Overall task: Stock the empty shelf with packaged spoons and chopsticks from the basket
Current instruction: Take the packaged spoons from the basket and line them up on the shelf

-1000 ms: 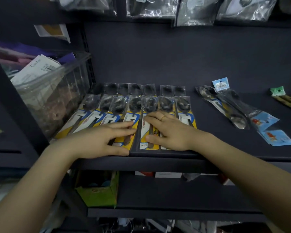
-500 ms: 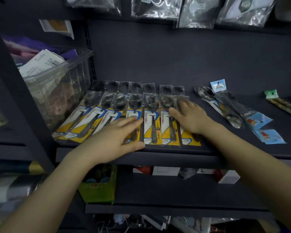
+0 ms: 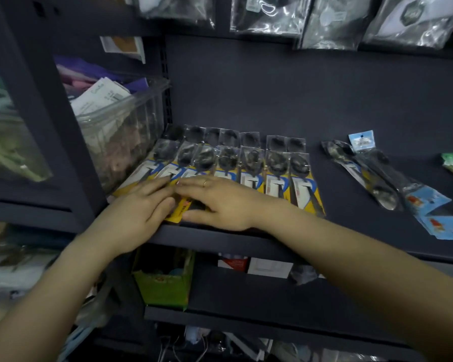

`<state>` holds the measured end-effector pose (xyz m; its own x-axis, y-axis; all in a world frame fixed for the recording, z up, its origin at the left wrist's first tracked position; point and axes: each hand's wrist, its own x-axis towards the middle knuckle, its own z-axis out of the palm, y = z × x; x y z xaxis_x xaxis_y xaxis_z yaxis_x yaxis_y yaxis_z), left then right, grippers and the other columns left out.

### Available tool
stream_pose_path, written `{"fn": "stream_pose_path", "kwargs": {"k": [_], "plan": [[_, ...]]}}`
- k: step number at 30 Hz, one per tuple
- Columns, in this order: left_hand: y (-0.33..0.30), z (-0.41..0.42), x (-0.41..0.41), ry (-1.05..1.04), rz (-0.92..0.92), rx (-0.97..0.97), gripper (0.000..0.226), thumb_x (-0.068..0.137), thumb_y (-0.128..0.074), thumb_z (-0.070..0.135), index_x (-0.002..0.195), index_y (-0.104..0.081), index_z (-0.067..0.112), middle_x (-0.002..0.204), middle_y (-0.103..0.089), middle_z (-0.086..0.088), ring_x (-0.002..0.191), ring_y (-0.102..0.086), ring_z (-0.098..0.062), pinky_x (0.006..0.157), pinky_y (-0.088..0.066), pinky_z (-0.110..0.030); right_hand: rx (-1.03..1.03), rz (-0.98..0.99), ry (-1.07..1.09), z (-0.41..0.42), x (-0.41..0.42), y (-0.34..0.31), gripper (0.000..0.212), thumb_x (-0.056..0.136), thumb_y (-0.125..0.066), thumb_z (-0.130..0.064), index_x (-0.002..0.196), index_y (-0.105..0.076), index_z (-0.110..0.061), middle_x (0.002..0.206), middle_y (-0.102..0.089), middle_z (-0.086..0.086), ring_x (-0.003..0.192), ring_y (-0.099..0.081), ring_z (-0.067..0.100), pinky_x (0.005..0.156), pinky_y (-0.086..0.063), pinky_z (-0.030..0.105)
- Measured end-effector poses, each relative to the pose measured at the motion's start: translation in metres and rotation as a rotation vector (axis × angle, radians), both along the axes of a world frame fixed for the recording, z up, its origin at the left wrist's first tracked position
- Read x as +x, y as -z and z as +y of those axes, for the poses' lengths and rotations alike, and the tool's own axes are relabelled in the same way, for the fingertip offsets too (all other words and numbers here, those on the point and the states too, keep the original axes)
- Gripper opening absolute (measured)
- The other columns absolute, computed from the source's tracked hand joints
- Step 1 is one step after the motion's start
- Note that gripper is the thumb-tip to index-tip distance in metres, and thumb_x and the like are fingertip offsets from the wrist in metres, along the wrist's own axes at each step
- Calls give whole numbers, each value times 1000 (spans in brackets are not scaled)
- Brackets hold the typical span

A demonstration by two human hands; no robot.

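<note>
Yellow-and-blue carded spoon packets (image 3: 249,176), rowed along the dark shelf's (image 3: 351,100) front-left edge under flat, straight-fingered left hand (image 3: 139,207) and right hand (image 3: 220,202), look light, slick and bendy, best pinched by card edges.

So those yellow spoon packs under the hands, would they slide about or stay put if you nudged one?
Probably slide easily: the yellow spoon packs lie flat, with glossy plastic fronts, on a smooth dark shelf. They likely flex a little, being thin card, though the spoon inside should stiffen each. Packed edge to edge, nudging one would probably shift its neighbours, which may be why the left hand and right hand press flat.
</note>
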<state>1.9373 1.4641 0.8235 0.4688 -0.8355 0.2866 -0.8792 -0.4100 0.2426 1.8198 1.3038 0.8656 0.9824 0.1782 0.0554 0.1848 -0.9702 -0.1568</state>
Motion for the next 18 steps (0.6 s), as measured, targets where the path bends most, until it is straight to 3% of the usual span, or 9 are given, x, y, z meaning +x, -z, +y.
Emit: {"fn": "stream_pose_path", "kwargs": {"k": [3,7,12,15,18], "plan": [[0,0,0,-7,52,-29,76,79,-14,57,130,-51,14,145,-41,-10,134,-38,-25,115,-24,-38,-98,17,-54,1,6,1,66,92,-45,-47,147,-28,-14,155,-28,3,141,-28,20,116,-22,35],[-3,-1,-12,-38,142,-65,88,73,-10,63,138,-39,10,148,-37,-8,138,-30,-19,111,-14,-20,-105,45,-48,-7,1,0,63,90,-49,-48,142,-36,-15,151,-34,6,137,-33,22,114,-24,30],[-1,-6,-24,-80,91,14,101,65,-1,79,141,-34,21,153,-26,-6,142,-20,-20,116,-14,-32,-69,17,-7,-1,1,4,58,88,-51,-47,136,-42,-15,143,-40,4,131,-39,21,110,-32,35],[-1,-5,-28,-121,54,-15,107,63,3,83,142,-31,20,154,-24,-6,143,-17,-20,116,-11,-31,4,-25,-3,-3,-7,5,53,92,-49,-40,138,-40,-15,149,-35,3,137,-33,19,113,-26,29],[-7,-8,-26,-279,17,-24,104,62,2,80,143,-29,24,155,-19,-8,143,-14,-31,117,-11,-41,24,-17,61,-10,-16,2,59,93,-45,-42,145,-30,-19,157,-22,1,143,-22,16,116,-19,28]]}}
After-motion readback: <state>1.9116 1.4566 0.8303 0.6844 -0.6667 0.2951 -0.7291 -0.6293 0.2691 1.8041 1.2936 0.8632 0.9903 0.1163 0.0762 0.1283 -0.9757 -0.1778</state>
